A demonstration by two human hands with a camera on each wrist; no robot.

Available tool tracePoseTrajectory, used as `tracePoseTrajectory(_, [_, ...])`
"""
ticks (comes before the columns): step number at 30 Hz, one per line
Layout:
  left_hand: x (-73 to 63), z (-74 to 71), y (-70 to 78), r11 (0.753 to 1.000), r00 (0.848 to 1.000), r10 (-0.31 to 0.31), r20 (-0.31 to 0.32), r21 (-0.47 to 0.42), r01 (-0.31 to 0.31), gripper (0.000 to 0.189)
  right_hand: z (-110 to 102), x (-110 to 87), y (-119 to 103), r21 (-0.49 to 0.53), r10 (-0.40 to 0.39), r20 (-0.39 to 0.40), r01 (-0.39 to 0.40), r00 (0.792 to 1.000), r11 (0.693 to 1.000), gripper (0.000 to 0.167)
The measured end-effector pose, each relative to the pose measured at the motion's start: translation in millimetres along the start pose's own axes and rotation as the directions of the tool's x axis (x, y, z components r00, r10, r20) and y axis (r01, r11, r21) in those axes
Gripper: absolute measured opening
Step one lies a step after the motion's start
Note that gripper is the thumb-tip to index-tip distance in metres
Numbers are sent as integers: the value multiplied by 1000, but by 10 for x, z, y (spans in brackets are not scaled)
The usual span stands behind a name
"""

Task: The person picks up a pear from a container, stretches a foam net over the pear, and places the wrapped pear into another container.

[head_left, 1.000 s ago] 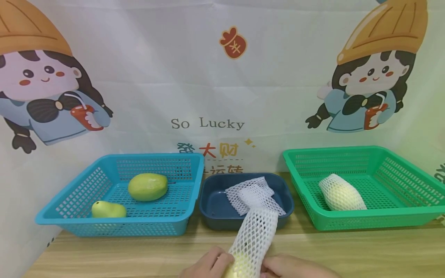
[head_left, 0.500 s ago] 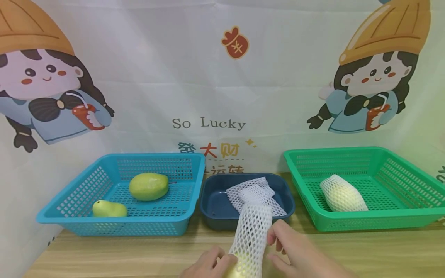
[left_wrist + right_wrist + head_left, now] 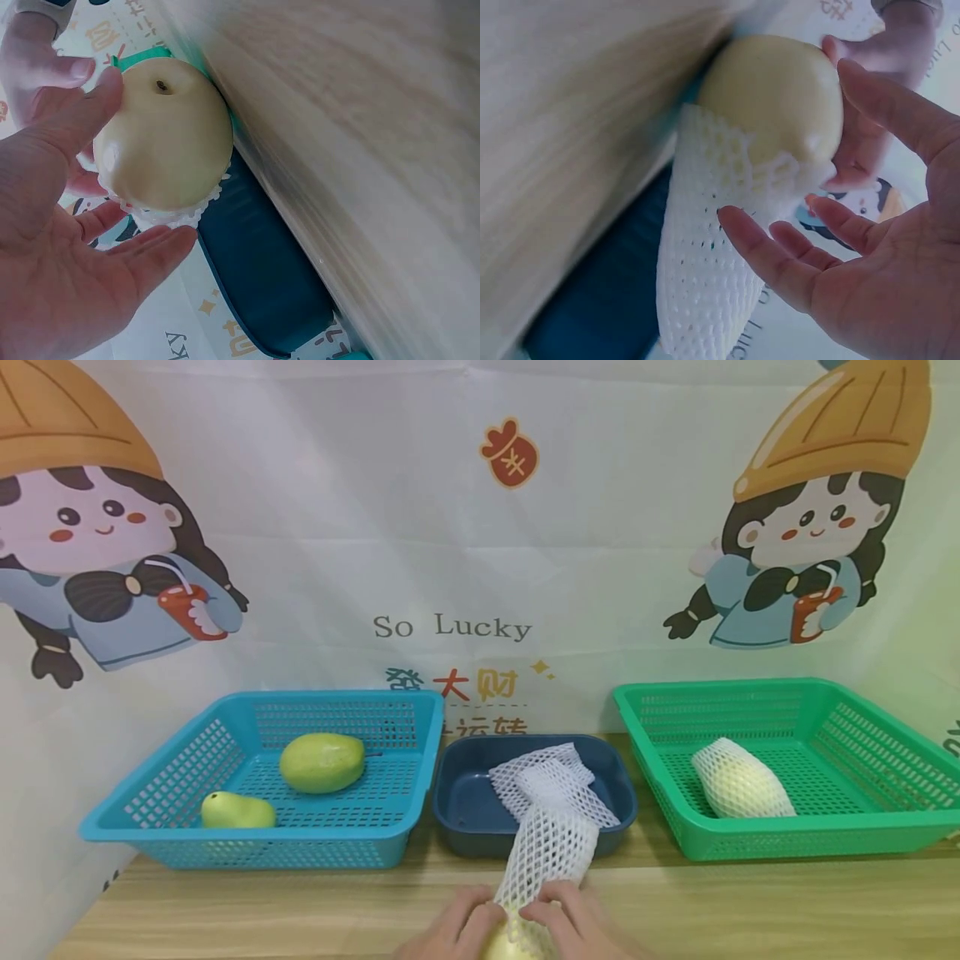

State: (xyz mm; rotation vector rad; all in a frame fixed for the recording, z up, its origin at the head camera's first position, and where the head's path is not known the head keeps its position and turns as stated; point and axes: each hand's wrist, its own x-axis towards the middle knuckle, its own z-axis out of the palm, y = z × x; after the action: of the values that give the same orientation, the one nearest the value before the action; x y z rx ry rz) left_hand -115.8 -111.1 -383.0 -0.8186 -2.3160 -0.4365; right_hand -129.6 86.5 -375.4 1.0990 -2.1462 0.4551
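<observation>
Low in the head view, my left hand [image 3: 453, 931] and right hand [image 3: 583, 928] face each other across a round, pale yellow pear [image 3: 169, 135]. The left wrist view shows its bare end with a small dark mark, left thumb and fingers around it. A white foam net [image 3: 705, 247] covers the pear's far side, its frilled edge partway round the fruit, its loose end [image 3: 558, 839] stretching toward the navy tray. Right index finger lies against the net, the thumb at the pear's side. More foam nets [image 3: 555, 781] lie in the tray [image 3: 465, 839].
To the left a blue basket [image 3: 262, 852] holds a green pear-shaped fruit [image 3: 238, 811] and a larger green fruit [image 3: 322, 762]. On the right, a green basket [image 3: 795, 839] holds a net-wrapped pale fruit [image 3: 742, 781]. Behind hangs a printed cloth [image 3: 570, 568].
My right hand lifted off, moved up beside the net, then came back onto it near the left fingers. The net's loose part now looks shorter and wider. The left hand stays on the pear.
</observation>
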Motion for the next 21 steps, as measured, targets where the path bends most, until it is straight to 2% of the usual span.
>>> tracePoseTrajectory(2, [-7, 18, -23, 998, 998, 56, -15, 2, -56, 43, 38, -20, -30, -30, 29, -18, -30, 999, 999, 39])
tracePoseTrajectory(5, [-18, 36, -38, 995, 995, 96, -17, 7, -96, 43, 91, -41, -65, -57, 73, -36, -75, 997, 996, 39])
tracePoseTrajectory(8, [-34, 65, -44, 995, 995, 97, -23, 7, -97, 44, 126, -48, -65, -65, 78, -34, -81, 996, 995, 39])
tracePoseTrajectory(14, [-38, 115, -87, 988, 986, 150, -68, -18, -151, 40, 188, -48, -52, -52, 41, -66, -45, 997, 998, 39])
tracePoseTrajectory(19, [-29, 132, -100, 983, 981, 175, -87, -30, -179, 39, 187, -59, -84, -65, 86, -38, -88, 996, 994, 44])
tracePoseTrajectory(21, [-27, 121, -94, 985, 982, 170, -79, -27, -172, 40, 178, -59, -94, -63, 103, -19, -104, 994, 993, 46])
